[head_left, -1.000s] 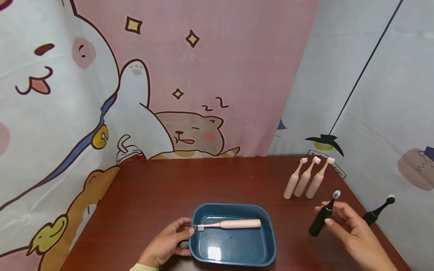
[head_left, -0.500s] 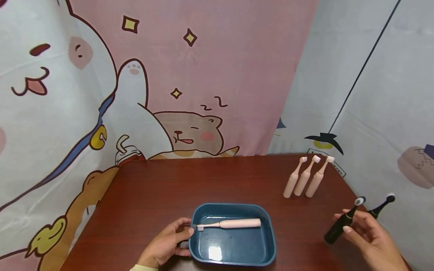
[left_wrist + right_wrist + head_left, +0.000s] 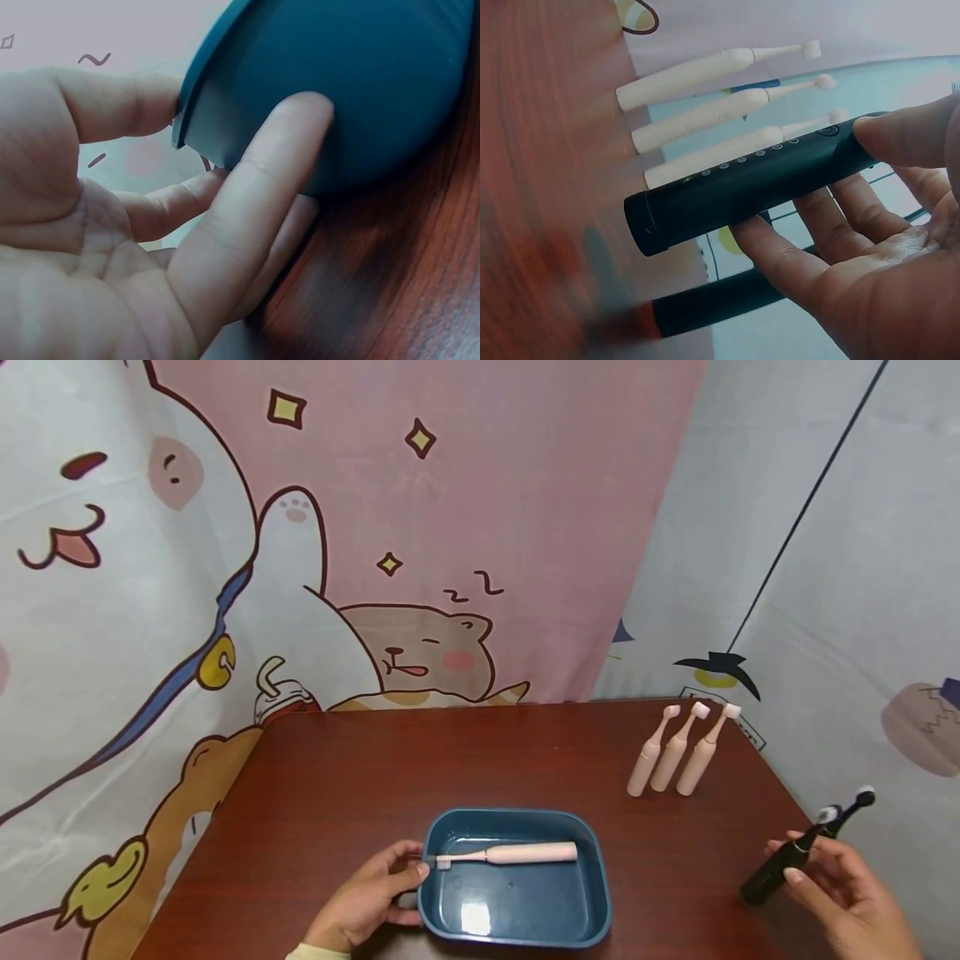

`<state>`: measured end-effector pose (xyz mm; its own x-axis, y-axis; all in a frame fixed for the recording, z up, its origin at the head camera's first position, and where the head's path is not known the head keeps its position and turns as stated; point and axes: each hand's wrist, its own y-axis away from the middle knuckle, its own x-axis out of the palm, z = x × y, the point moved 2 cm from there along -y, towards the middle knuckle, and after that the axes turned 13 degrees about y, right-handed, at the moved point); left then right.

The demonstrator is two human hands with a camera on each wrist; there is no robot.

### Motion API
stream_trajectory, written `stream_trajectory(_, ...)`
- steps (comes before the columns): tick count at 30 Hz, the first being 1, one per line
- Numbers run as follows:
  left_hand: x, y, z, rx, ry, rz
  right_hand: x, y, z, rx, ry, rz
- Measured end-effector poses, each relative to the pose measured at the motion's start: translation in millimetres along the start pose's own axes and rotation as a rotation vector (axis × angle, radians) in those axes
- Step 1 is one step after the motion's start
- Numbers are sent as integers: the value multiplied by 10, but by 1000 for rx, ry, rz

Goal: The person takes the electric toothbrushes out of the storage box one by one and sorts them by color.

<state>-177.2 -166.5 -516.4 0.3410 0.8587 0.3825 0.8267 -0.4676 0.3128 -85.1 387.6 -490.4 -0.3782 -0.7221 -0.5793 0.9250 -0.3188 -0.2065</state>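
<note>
A blue plastic tray (image 3: 517, 906) lies on the table, with a pale pink electric toothbrush (image 3: 532, 853) lying inside along its far side. My left hand (image 3: 378, 885) grips the tray's left end, one digit at the rim and others against the outer wall (image 3: 375, 82). At the table's right side my right hand (image 3: 840, 893) pinches a black electric toothbrush (image 3: 776, 870) by its handle, tilted with the head up. In the right wrist view the held toothbrush's handle (image 3: 750, 184) shows a row of small icons. Another black electric toothbrush (image 3: 855, 806) stands behind it, mostly hidden by the hand.
Three pale pink electric toothbrushes (image 3: 675, 760) stand upright in a row at the back right of the brown table (image 3: 450, 760). Printed cloth (image 3: 525, 527) hangs behind the table and along its right side.
My right hand has moved right and slightly down with the black toothbrush, closer to the other black one. The left hand and tray have stayed in place.
</note>
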Motion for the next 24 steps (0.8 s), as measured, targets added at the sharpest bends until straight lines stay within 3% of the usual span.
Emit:
stream_trajectory(6,-6,-5,4,-3,-5,4,-13,45,-99,30,-118,-58)
stream_trajectory(13,-17,-10,2,4,-4,6,-70,51,-193,132,-95,-185)
stream_trajectory(19,-19,-18,2,-1,-5,6,-75,74,-254,163,-290,-267)
stream_trajectory(24,-12,-11,3,-4,-1,17,-74,70,-294,242,-292,-322)
